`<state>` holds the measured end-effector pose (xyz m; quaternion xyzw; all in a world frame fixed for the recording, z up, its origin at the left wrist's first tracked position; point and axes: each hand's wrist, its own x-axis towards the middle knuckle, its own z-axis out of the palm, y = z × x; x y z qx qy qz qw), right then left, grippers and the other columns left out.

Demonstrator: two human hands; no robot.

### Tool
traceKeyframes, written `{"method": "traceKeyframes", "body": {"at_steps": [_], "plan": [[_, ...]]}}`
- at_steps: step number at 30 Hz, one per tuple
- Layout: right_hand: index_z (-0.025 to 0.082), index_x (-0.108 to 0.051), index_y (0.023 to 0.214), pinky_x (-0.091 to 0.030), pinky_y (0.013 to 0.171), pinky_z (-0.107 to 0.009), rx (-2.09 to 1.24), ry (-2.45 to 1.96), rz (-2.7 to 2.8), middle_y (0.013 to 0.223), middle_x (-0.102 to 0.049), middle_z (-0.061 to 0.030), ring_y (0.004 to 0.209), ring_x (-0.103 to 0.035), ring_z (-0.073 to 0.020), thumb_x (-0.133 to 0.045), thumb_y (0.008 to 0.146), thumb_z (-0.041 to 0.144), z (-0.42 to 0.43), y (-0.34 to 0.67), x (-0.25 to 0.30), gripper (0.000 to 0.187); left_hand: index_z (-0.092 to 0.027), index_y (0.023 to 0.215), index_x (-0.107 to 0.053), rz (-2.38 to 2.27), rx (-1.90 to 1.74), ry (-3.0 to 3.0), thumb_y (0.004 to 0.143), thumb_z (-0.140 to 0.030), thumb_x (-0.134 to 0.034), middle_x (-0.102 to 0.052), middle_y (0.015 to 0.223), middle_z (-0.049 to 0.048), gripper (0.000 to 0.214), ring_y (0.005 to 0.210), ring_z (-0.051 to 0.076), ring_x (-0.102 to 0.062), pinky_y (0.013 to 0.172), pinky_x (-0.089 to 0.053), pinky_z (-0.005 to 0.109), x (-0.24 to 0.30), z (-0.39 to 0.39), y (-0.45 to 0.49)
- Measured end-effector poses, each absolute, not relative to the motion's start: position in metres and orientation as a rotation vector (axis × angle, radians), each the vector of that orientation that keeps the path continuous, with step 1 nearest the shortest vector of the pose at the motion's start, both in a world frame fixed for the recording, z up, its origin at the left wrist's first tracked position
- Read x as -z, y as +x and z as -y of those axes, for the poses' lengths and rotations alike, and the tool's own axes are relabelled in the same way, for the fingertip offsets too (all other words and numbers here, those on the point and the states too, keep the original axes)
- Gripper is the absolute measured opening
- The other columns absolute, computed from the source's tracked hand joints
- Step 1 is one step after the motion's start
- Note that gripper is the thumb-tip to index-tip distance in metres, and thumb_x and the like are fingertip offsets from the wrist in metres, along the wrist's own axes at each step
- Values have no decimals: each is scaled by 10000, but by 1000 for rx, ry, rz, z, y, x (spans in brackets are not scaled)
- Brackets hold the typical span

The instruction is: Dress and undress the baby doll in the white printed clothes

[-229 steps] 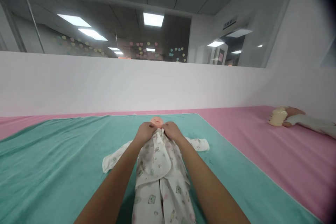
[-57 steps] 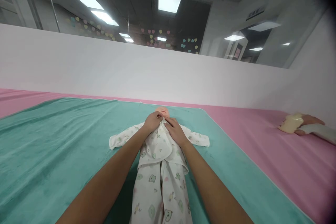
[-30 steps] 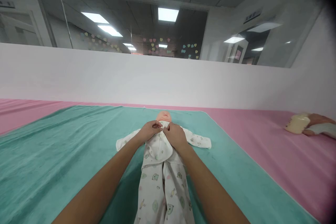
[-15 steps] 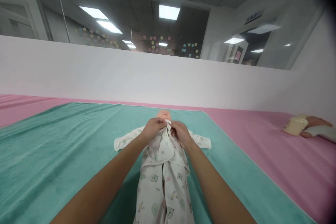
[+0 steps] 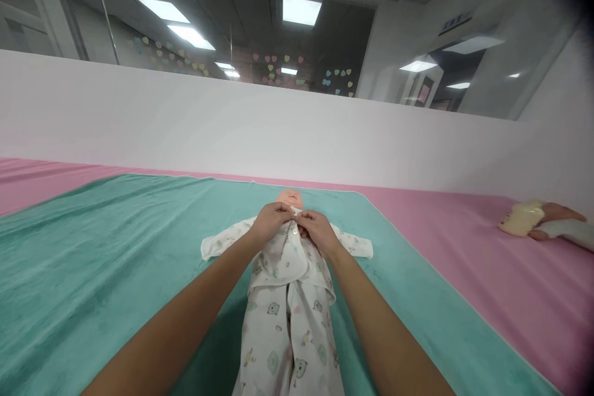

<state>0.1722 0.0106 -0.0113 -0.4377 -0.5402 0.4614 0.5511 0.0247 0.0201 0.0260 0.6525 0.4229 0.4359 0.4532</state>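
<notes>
A baby doll (image 5: 290,197) lies on its back, dressed in a white printed baby shirt (image 5: 283,265) and matching trousers (image 5: 273,337). Its sleeves spread out to both sides. My left hand (image 5: 271,221) pinches the shirt's front edge just below the doll's chin. From the other side, my right hand (image 5: 318,230) pinches the same front opening, fingertips almost touching those of the left. A small round button (image 5: 295,232) shows on the placket below the fingers. What lies right between the fingertips is hidden.
Under the doll is a teal blanket (image 5: 139,247) over a pink cover (image 5: 445,223). At the far right lie a cream-yellow bottle-like item (image 5: 520,219) and part of another doll (image 5: 559,213). A white wall (image 5: 278,130) with a window above stands behind.
My fingertips have drawn closer together at the collar. The shirt's front edges, gaping before, now lie together, with a button in sight. The view has tilted down slightly.
</notes>
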Motion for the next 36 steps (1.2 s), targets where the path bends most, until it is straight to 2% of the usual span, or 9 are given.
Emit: {"method": "traceKeyframes", "body": {"at_steps": [6,11,18,25,32,36], "plan": [[148,-576,692,-297,466,-189,-1177,-964,1143,553,-509,22,489,-417,-64,-660,636,371,-12,175,15,245,-180,655,-590,-1065,-1073,1578,638,-273,-603,-614,698,-6,96,630,120,-528,591,-393,240,-27,-20,22],[150,-549,658,-269,452,-196,-1240,-856,1065,533,-469,41,457,-362,-48,-682,633,380,-11,176,15,266,-180,691,-605,-1005,-1061,1548,649,-308,-615,-647,747,14,135,691,142,-565,645,-419,257,-26,-20,24],[153,-567,674,-277,472,-198,-1239,-878,1098,537,-470,45,471,-372,-47,-697,622,385,-12,176,15,271,-166,715,-614,-941,-1020,1490,649,-347,-630,-663,776,46,193,720,156,-577,669,-429,260,-29,-17,21],[156,-565,691,-285,486,-195,-1217,-886,1124,538,-492,40,490,-398,-52,-732,584,343,-12,176,17,272,-176,663,-592,-1012,-1020,1564,634,-346,-619,-618,711,-10,174,622,116,-534,595,-395,240,-25,-21,20],[163,-541,735,-305,500,-197,-1164,-927,1190,559,-522,35,509,-427,-65,-739,582,347,-10,175,16,311,-171,678,-602,-1047,-1008,1639,638,-336,-599,-621,733,-7,170,664,129,-546,591,-387,232,-26,-22,21],[167,-537,748,-304,508,-199,-1142,-920,1284,588,-510,40,514,-409,-61,-716,611,344,-6,172,14,287,-165,629,-589,-1055,-1030,1685,638,-316,-588,-594,675,-15,151,631,115,-516,572,-365,223,-27,-20,22]]}}
